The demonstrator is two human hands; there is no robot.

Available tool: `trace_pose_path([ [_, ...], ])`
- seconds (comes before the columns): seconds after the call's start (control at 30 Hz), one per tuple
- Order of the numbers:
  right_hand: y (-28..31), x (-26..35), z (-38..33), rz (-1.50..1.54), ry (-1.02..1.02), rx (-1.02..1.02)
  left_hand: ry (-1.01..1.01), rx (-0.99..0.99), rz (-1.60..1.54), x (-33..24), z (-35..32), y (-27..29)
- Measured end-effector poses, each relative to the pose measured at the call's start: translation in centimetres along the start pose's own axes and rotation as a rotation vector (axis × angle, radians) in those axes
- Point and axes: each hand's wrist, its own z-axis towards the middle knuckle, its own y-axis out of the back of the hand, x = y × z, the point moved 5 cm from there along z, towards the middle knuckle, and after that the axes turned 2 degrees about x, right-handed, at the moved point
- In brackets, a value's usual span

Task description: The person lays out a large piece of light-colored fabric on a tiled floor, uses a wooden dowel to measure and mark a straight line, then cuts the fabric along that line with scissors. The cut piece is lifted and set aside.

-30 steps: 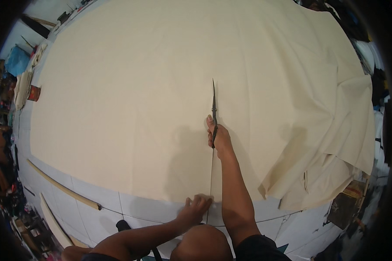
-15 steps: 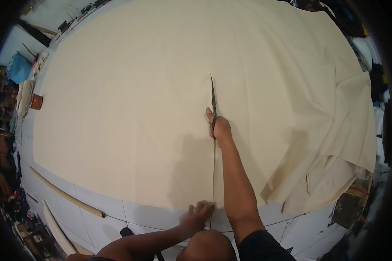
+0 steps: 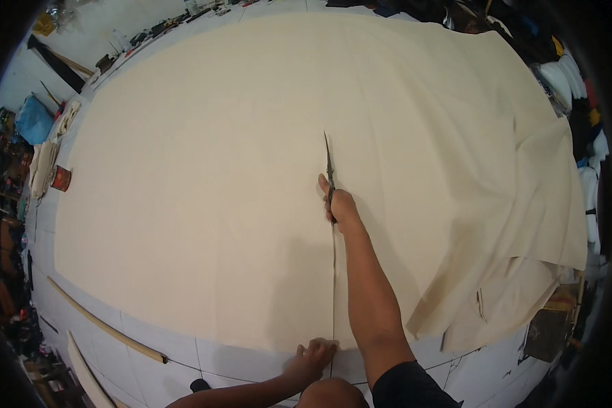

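Scissors (image 3: pixel 329 163) in my right hand (image 3: pixel 345 206), out over the cream cloth (image 3: pixel 183 183).
On my feed that hand is wrapped around the handles, blades pointing away from the body. A thin slit (image 3: pixel 334 285) runs from there to the cloth's near edge, where my left hand (image 3: pixel 313 359) rests, fingers bent; I cannot tell whether it pinches anything. The cloth lies on the tiled floor (image 3: pixel 231 362), rumpled at right.
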Motion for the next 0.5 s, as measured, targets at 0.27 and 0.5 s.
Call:
trace_pose_path([
  [0.27,0.1,-0.8,0.6,-0.139,0.152,-0.122,-0.027,0.01,0.074,-0.1,-0.2,0.2],
  [0.5,-0.6,3.2,4.1,-0.072,0.092,-0.057,-0.027,-0.032,0.025,0.0,-0.1,-0.9],
])
